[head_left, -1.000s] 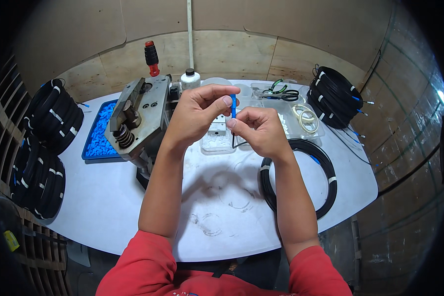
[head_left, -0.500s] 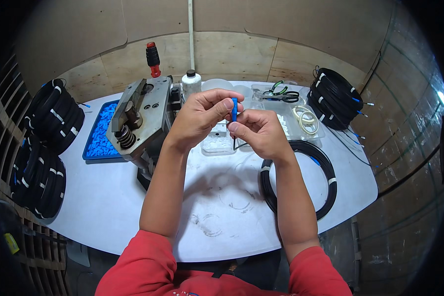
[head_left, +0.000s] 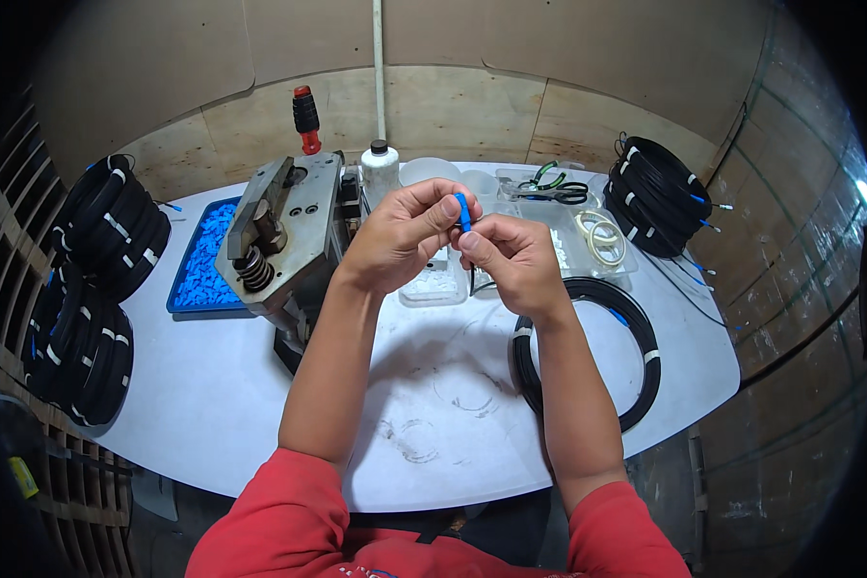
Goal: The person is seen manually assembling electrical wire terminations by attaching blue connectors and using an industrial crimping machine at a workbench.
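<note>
Between my two hands, above the far middle of the table, is a blue cable connector [head_left: 463,211] with a thin black cable hanging below it. My left hand [head_left: 403,234] pinches the connector's upper part between thumb and fingers. Lower down, my right hand [head_left: 516,260] closes on its bottom end, where the cable comes out. A black cable coil [head_left: 653,378] with white ties lies flat under my right forearm; a blue piece shows inside its ring. Fingers partly hide the connector.
To the left stand a metal press [head_left: 294,226] and a blue tray [head_left: 170,289] of small blue parts. Further back are a white bottle [head_left: 380,171], scissors [head_left: 561,192] and clear containers [head_left: 433,298]. Black coils are stacked at the left [head_left: 106,226] and right [head_left: 657,197].
The connector has gone from nearly upright to slightly tilted, its top leaning left. Both hands keep their pinch on it and have shifted a little.
</note>
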Available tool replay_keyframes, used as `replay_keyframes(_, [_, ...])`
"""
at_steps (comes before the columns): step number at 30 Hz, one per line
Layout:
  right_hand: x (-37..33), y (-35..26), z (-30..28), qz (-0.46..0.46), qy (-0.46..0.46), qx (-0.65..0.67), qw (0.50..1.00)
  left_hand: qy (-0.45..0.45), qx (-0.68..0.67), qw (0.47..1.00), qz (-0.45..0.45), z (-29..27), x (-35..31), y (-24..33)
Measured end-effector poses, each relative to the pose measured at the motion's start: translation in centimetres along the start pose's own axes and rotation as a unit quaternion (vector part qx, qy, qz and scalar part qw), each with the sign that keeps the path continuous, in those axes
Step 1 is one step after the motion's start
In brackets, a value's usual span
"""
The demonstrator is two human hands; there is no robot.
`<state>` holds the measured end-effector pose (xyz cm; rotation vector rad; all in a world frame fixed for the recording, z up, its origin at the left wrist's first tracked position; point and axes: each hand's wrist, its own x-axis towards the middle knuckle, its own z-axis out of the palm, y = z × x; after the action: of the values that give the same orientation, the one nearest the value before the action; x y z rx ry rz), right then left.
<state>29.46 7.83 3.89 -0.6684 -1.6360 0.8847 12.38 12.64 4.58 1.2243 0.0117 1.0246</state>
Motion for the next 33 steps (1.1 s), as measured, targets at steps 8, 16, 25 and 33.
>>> replay_keyframes(8, [0.0, 0.3, 0.3, 0.013, 0.025, -0.003, 1.0, -0.013, 0.026, 0.999, -0.018, -0.1, 0.0, 0.0])
replay_keyframes(16, [0.1, -0.7, -0.4, 0.023, -0.002, -0.091, 0.996, 0.022, 0.055, 0.998, 0.01, -0.7, -0.1, 0.1])
replay_keyframes(25, [0.2, -1.4, -1.1, 0.04, -0.043, -0.168, 0.984, 0.047, 0.077, 0.996, -0.014, -0.7, -0.2, 0.5])
replay_keyframes(33, [0.2, -1.3, -0.8, 0.059, -0.061, -0.156, 0.984, 0.046, 0.054, 0.997, -0.012, -0.8, -0.4, 1.2])
